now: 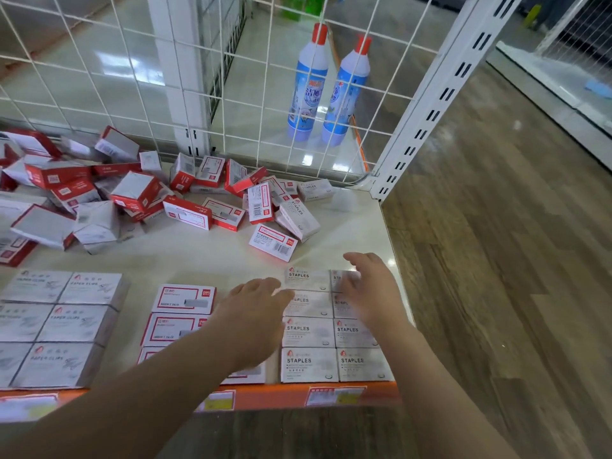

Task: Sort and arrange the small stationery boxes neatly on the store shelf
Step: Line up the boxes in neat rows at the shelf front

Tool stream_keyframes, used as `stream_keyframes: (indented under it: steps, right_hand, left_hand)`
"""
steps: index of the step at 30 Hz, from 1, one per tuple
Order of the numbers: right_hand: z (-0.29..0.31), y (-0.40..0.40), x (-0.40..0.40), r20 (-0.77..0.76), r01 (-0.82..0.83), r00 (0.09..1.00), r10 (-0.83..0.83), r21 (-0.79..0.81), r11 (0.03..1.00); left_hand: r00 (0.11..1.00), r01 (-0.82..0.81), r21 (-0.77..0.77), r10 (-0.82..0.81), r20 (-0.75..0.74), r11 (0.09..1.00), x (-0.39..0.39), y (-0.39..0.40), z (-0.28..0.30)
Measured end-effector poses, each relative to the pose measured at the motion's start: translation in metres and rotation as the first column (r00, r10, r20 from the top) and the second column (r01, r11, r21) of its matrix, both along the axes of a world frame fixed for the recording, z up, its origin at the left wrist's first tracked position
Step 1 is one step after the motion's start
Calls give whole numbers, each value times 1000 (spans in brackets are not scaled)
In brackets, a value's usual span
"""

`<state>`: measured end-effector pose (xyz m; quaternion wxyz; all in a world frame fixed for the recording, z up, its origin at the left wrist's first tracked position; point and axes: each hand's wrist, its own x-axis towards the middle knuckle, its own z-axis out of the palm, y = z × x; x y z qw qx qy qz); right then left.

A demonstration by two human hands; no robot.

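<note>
Both hands flat, fingers loose, holding nothing: left hand (256,294) and right hand (371,289) over the grey staples boxes (309,364) gridded at shelf (351,220) front right corner; red boxes (132,193) heaped rear left

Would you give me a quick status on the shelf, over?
Left hand and right hand open over STAPLES boxes. Loose pile unsorted behind. Nothing blocking.

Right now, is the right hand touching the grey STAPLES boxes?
Cannot tell. In the head view the right hand is motion-blurred over the top-right STAPLES boxes, fingers straight; no contact or gap shows plainly.
</note>
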<state>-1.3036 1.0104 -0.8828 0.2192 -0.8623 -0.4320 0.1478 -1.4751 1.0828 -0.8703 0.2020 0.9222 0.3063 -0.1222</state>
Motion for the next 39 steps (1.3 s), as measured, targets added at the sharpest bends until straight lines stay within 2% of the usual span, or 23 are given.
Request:
stream_keyframes:
  steps: [4, 11, 15, 21, 24, 30, 35, 39]
  right_hand:
    - [-4, 23, -21, -33, -35, 999, 37, 57, 998]
    - [-16, 57, -53, -9, -95, 995, 95, -9, 995]
    - [-19, 63, -58, 35, -86, 996, 86, 4, 996]
    - [-21, 72, -74, 25, -217, 976, 216, 98, 971]
    - [-23, 79, -75, 63, -178, 983, 172, 112, 978]
    - [-26, 86, -75, 55, -115, 992, 116, -20, 993]
    - [-28, 88, -78, 78, -75, 994, 76, -17, 997]
    - [-22, 84, -84, 77, -72, 995, 70, 18, 997]
  left_hand:
    - [991, -112, 15, 111, 69, 994, -29, 13, 2]
    - [963, -253, 83, 242, 120, 964, -67, 40, 9]
    - [968, -234, 82, 224, 116, 969, -78, 41, 8]
    - [973, -214, 15, 211, 96, 977, -84, 38, 2]
    - [975, -204, 15, 202, 89, 979, -85, 39, 2]
    - [973, -218, -7, 217, 79, 976, -86, 43, 2]
    - [977, -200, -24, 201, 65, 979, -87, 42, 5]
    - [966, -232, -96, 241, 96, 968, -91, 42, 6]
